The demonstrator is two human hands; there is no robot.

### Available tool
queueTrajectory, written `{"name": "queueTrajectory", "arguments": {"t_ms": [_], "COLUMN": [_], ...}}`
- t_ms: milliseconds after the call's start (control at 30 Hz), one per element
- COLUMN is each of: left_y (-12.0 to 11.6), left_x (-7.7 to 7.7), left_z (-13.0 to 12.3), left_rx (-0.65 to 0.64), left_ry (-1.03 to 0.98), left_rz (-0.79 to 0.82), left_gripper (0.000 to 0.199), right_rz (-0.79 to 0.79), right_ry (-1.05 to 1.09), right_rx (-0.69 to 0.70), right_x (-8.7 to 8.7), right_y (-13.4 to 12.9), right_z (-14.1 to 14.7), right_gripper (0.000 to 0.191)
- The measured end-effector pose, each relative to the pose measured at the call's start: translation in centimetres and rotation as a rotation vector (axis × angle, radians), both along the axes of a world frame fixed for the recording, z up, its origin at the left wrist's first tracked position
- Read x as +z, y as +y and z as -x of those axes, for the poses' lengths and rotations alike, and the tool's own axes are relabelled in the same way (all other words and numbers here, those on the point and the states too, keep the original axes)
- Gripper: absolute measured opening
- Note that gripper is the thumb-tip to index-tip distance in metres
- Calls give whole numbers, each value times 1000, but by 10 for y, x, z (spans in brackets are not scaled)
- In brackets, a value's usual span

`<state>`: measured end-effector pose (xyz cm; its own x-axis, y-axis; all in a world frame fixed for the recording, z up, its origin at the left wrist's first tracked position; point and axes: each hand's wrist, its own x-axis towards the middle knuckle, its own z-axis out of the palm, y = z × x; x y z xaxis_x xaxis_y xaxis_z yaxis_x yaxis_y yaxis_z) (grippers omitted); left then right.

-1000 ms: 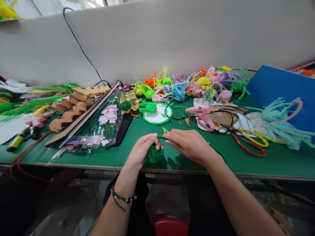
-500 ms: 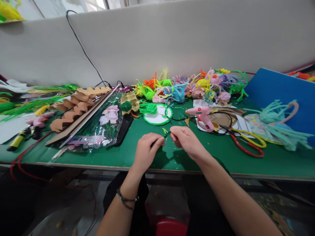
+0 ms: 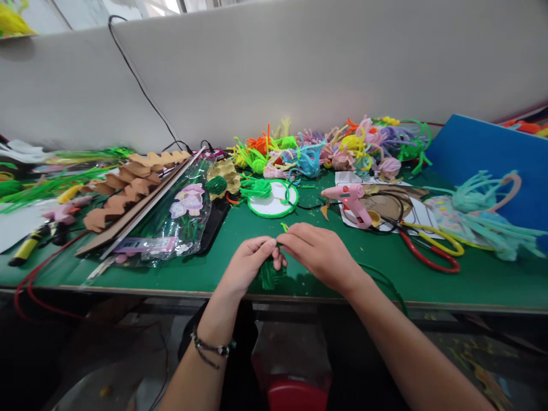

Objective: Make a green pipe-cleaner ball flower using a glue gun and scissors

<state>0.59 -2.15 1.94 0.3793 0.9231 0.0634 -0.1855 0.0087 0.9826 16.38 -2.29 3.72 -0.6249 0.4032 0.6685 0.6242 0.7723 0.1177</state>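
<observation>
**Green bundle pinched over the near tabletop**

From my remote seat, I see the left hand [image 3: 252, 258] clamped on the top of a dark green bundle [image 3: 269, 276] above the tabletop [image 3: 235, 231], probably keeping its strands gathered. The right hand [image 3: 320, 250] meets it there; I cannot tell what those fingertips grip. Farther off lies a green-rimmed white disc [image 3: 262, 206]. At right, the pink glue gun [image 3: 349, 198] and scissors [image 3: 411, 250] seem placed for easy reach. At left, a clear packet [image 3: 160, 220] shows a cartoon figure [image 3: 188, 201]; I can read no lettering.

Blue board [image 3: 488, 154] at right, red-and-yellow scissors [image 3: 440, 252] near pink glue gun [image 3: 350, 194]
</observation>
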Motion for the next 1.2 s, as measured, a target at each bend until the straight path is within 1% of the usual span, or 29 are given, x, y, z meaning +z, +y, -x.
{"name": "queueTrajectory", "arguments": {"t_ms": [67,133,200,267,367,433,500,600,667,700,733,767,800,867,933,967,1000,1033,1067,1100,1133,1200], "left_y": [0,0,0,0,0,-1,-2,-2,-2,-2,-1,-1,-1,-1,-2,-3,-3,-4,-5,-5,-5,-4], "left_x": [0,0,0,0,0,-1,-2,-5,-6,-7,-7,-7,-7,-6,-5,-5,-4,-4,-4,-3,-3,-2], "left_z": [0,1,1,1,1,1,0,-2,-4,-4,-4,-3,-2,-1,0,0,-1,-1,-2,-2,-3,-3], "left_rx": [-10,-7,11,44,138,235,345,541,666,698,696,655,572,344,124,43,-17,-62,-95,-118,-136,-190], "left_ry": [2,30,83,169,357,487,610,794,863,868,851,812,750,536,265,147,56,-4,-37,-55,-67,-80], "left_rz": [3,-17,-81,-192,-426,-632,-867,-1219,-1383,-1416,-1402,-1341,-1238,-932,-552,-365,-197,-64,31,90,122,139], "left_gripper": [40,39,37,35,31,29,26,21,17,17,17,19,22,36,52,56,56,53,47,42,39,38], "right_rz": [-14,36,141,275,494,627,750,964,1122,1182,1212,1203,1159,1022,903,859,814,765,712,654,595,487], "right_ry": [-50,-74,-76,-68,-28,67,215,414,500,529,546,545,523,435,352,328,315,305,296,283,267,233], "right_rx": [-46,-78,-94,-112,-147,-134,-89,11,77,105,127,145,161,196,233,252,272,291,306,314,314,297], "right_x": [3,5,6,7,8,9,8,7,7,6,6,7,7,9,11,12,13,13,12,12,11,9], "right_y": [-5,-9,-11,-11,-10,-8,-6,1,5,6,7,8,7,5,2,1,1,0,0,0,1,1], "right_z": [3,4,4,3,1,1,1,1,1,1,0,-1,-2,-5,-9,-10,-11,-12,-12,-12,-12,-13], "right_gripper": [28,28,26,25,25,23,21,20,22,22,23,23,22,19,18,18,19,20,22,23,25,27]}}
